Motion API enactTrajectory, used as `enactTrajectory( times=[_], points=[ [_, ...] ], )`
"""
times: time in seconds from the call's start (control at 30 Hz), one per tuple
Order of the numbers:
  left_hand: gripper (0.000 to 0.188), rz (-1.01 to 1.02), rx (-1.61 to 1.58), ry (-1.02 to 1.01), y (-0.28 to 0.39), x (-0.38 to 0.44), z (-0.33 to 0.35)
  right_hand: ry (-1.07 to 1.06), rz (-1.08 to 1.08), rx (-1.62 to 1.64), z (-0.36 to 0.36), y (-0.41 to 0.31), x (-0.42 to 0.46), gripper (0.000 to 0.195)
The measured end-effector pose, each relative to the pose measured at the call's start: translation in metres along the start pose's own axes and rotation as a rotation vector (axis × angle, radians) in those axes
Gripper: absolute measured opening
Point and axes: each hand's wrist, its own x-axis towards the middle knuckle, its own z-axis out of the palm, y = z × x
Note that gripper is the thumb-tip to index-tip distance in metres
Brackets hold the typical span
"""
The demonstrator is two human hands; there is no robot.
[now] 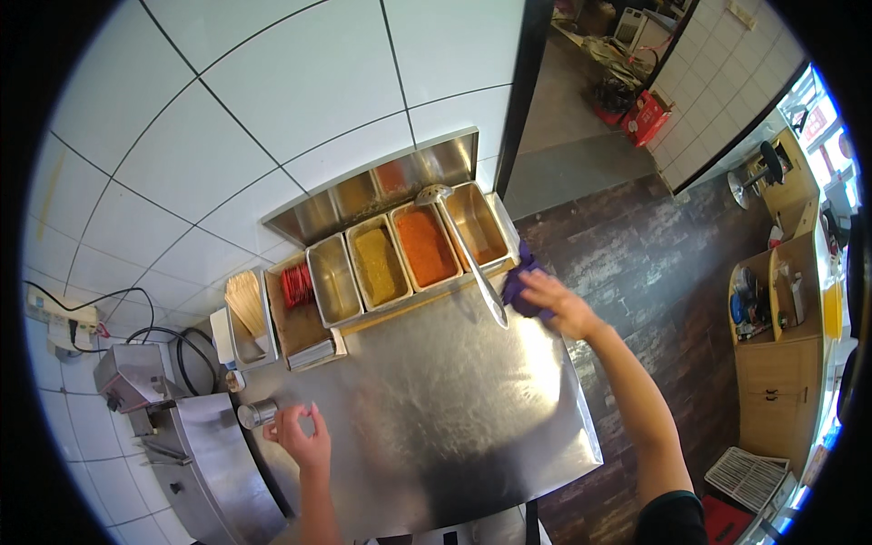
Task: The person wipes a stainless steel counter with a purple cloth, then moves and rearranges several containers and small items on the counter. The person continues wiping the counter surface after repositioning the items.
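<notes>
Under my right hand (555,303) is a crumpled purple cloth (519,283), pressed against the back right edge of the steel worktop (436,395). My left hand (303,436) hovers over the worktop's left side, fingers curled in a loose loop around nothing. Just beyond it is a small metal canister (257,413); whether they touch I cannot tell. A slotted steel ladle (477,266) lies across the pans, its handle end near the cloth. Its bowl rests between a pan of orange-red powder (424,245) and a nearly bare steel pan (473,221).
Left of these stand a yellow-seasoning pan (377,266), another steel pan (334,283), a tray with red packets (297,286) and a container of wooden sticks (245,303). A stainless appliance (218,463) with cables adjoins the worktop. Wooden cabinets (776,381) stand across the floor.
</notes>
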Motion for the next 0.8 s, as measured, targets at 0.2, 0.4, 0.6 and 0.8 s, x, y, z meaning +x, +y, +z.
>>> enactTrajectory(
  times=[0.2, 0.4, 0.6, 0.8],
  points=[
    [0.019, -0.135, 0.058, -0.059, -0.013, -0.055, -0.036, 0.787, 0.851, 1.344, -0.001, 0.072, -0.085, 0.031],
    [0.015, -0.178, -0.262, -0.051, 0.023, -0.087, -0.046, 0.746, 0.536, 1.988, -0.024, -0.042, -0.134, 0.063],
    [0.011, -0.352, -0.655, -0.144, 0.078, -0.124, -0.039, 0.677, 0.445, 2.154, -0.011, -0.182, -0.137, 0.084],
    [0.012, -0.698, -1.131, -0.213, 0.131, -0.143, -0.053, 0.593, 0.537, 2.330, 0.048, -0.254, -0.099, 0.084]
  ],
)
